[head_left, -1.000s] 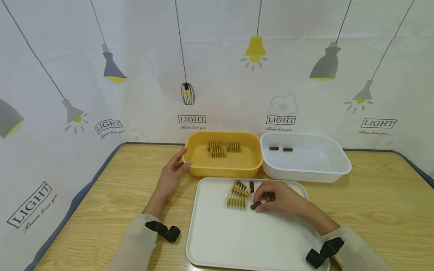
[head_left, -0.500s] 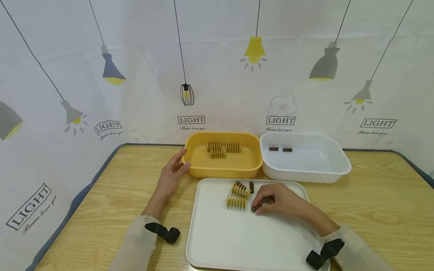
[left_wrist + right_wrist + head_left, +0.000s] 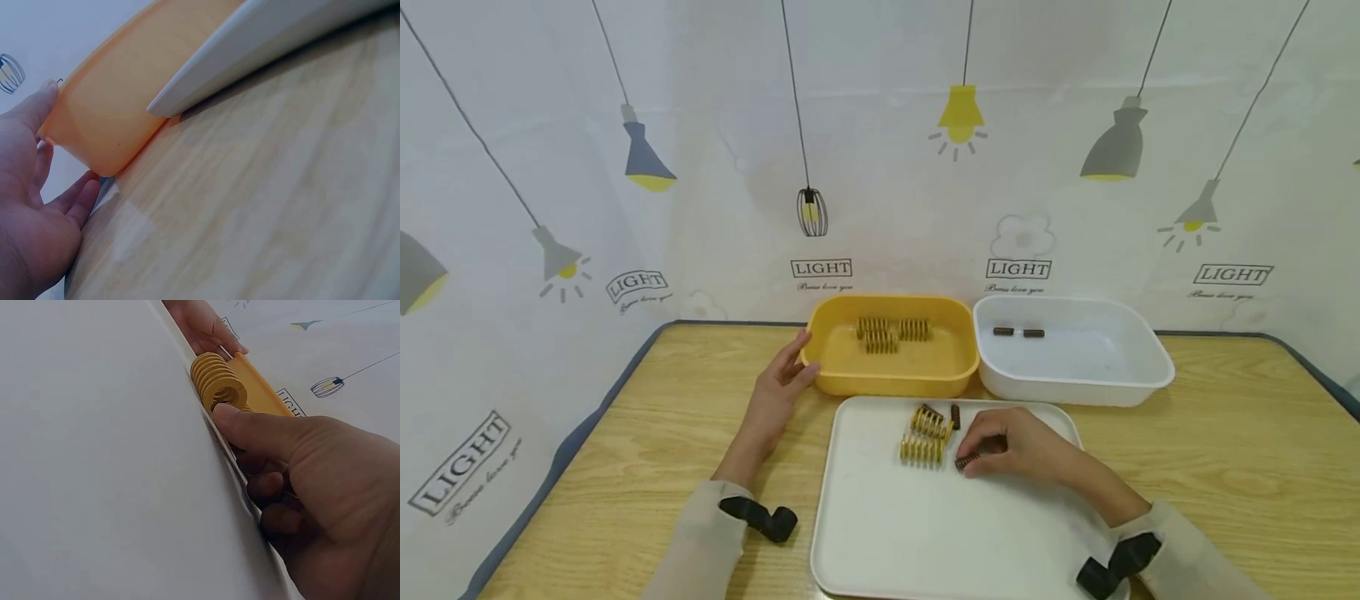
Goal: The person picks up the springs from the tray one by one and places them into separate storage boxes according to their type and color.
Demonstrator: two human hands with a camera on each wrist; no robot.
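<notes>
My right hand (image 3: 1018, 446) pinches a small dark brown coil spring (image 3: 965, 462) between thumb and fingers, low over the white tray (image 3: 887, 533). In the right wrist view the thumb hides most of that spring. Just left of it lie two larger yellow springs (image 3: 922, 451), with another dark spring (image 3: 955, 417) beside them and one partly hidden behind the upper yellow one. My left hand (image 3: 775, 400) rests its fairly straight fingers and thumb against the left end of the yellow bin (image 3: 119, 106), which holds three yellow springs (image 3: 881, 342).
A white bin (image 3: 1067, 392) stands against the yellow one, with two dark springs (image 3: 1033, 333) near its back left. Both bins sit behind the tray on the wooden table (image 3: 1240, 442). A lamp-printed wall covering (image 3: 910, 208) rises along the table's back edge.
My right fingers have closed in on the small dark spring, which has turned slightly and shows less. The left hand and both bins stay put; the head view has tipped slightly.
</notes>
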